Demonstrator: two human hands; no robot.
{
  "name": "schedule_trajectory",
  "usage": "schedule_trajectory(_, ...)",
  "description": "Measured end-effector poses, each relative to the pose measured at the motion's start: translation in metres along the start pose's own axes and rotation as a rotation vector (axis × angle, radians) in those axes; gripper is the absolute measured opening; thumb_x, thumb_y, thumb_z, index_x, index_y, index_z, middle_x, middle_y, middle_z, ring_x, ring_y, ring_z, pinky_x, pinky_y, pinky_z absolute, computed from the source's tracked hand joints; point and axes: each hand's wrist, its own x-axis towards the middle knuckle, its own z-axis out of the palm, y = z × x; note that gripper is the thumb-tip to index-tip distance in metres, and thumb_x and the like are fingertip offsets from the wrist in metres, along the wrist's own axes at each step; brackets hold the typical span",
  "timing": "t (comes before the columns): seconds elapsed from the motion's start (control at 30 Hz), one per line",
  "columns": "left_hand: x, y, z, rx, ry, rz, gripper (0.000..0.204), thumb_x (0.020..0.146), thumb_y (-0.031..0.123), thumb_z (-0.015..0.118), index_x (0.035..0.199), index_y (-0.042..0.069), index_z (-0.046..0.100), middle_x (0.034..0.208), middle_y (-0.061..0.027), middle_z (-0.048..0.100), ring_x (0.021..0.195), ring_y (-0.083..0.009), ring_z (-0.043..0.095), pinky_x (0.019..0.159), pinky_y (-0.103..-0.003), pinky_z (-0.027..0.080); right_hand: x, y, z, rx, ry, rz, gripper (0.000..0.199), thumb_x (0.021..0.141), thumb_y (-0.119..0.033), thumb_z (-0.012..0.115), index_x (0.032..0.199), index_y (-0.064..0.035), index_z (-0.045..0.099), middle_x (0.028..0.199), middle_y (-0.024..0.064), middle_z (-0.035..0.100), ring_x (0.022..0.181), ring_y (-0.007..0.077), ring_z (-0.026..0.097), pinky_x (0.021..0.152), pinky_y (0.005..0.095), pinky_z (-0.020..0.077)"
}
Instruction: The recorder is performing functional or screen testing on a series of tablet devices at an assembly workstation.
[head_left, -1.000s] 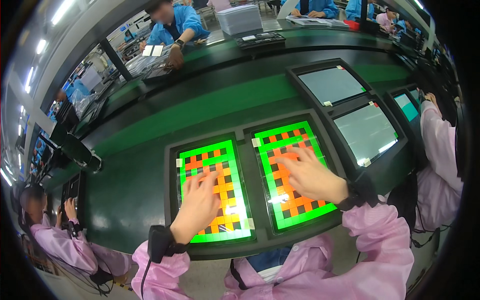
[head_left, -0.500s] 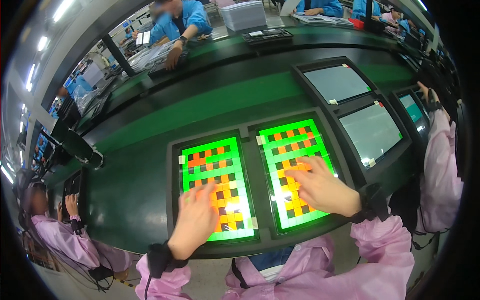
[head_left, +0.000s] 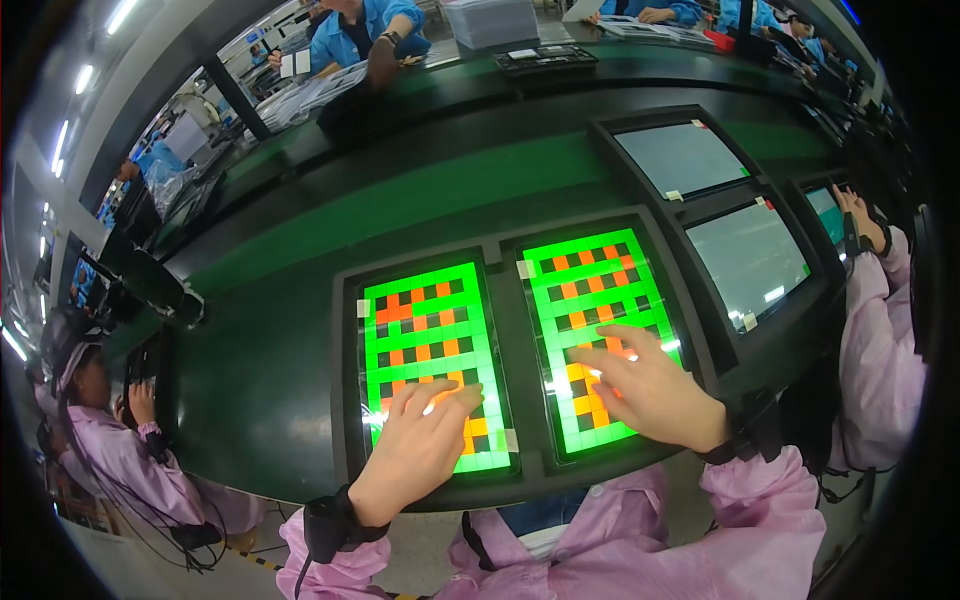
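Observation:
Two tablets lie side by side in a black tray (head_left: 345, 400) with two slots. The left tablet (head_left: 430, 290) and the right tablet (head_left: 580, 262) both show a lit grid of green, orange and black squares. My left hand (head_left: 418, 440) is over the lower part of the left tablet, fingers spread and holding nothing. My right hand (head_left: 660, 392) reaches across the right tablet's middle from its right side, fingers stretched apart. Whether the fingertips touch the glass I cannot tell. Each hand hides some squares. Small pale tabs stick to the tablets' edges.
Right of my tray, another black tray (head_left: 715, 215) holds two tablets with grey screens. A co-worker's hand (head_left: 865, 222) is at a teal-screened tablet on the far right. At left, another co-worker (head_left: 110, 430) handles a dark device. Behind the green bench (head_left: 250, 370), people in blue work.
More orange squares in the middle rows have turned green on both tablets. My left hand has shifted right and down; my right hand has moved slightly down. The view has tilted a little.

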Motion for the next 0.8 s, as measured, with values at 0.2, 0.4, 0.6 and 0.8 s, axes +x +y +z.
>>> schedule_trajectory(0.2, -0.037, -0.009, -0.020, 0.171, -0.072, -0.309, 0.037, 0.075, -0.004, 0.054, 0.111, 0.004, 0.055, 0.101, -0.0134, 0.060, 0.104, -0.0322, 0.051, 0.092, -0.045, 0.037, -0.029, 0.010, -0.014, -0.031, -0.069, 0.096, 0.037, 0.078, -0.002, 0.058, 0.115, -0.0022, 0.053, 0.107, 0.0131, 0.059, 0.114, 0.0364, 0.045, 0.094, 0.0465, 0.0387)
schedule_trajectory(0.4, -0.058, -0.008, -0.029, 0.217, -0.025, -0.400, 0.039, 0.075, -0.005, 0.053, 0.112, 0.005, 0.057, 0.107, -0.0150, 0.054, 0.104, -0.0350, 0.047, 0.092, -0.045, 0.036, -0.053, 0.016, -0.031, -0.046, -0.057, 0.241, 0.042, 0.075, 0.000, 0.056, 0.117, -0.0007, 0.053, 0.106, 0.0164, 0.059, 0.114, 0.0376, 0.045, 0.095, 0.0459, 0.0378)
schedule_trajectory(0.6, -0.032, 0.021, -0.004, -0.051, -0.170, -0.065, 0.050, 0.068, -0.004, 0.057, 0.117, 0.009, 0.057, 0.111, -0.0121, 0.056, 0.107, -0.0328, 0.048, 0.094, -0.046, 0.036, -0.034, -0.007, 0.001, -0.025, -0.193, -0.144, 0.043, 0.075, -0.012, 0.058, 0.117, -0.0032, 0.053, 0.114, 0.0080, 0.059, 0.119, 0.0308, 0.043, 0.101, 0.0500, 0.0334)
schedule_trajectory(0.8, -0.075, 0.003, -0.033, 0.242, -0.109, -0.414, 0.034, 0.073, 0.001, 0.056, 0.107, 0.006, 0.058, 0.108, -0.0119, 0.058, 0.108, -0.0298, 0.050, 0.095, -0.044, 0.033, -0.055, 0.005, -0.029, -0.122, -0.080, 0.195, 0.042, 0.072, -0.007, 0.056, 0.113, -0.0031, 0.056, 0.096, 0.0112, 0.063, 0.118, 0.0330, 0.042, 0.105, 0.0534, 0.0262)
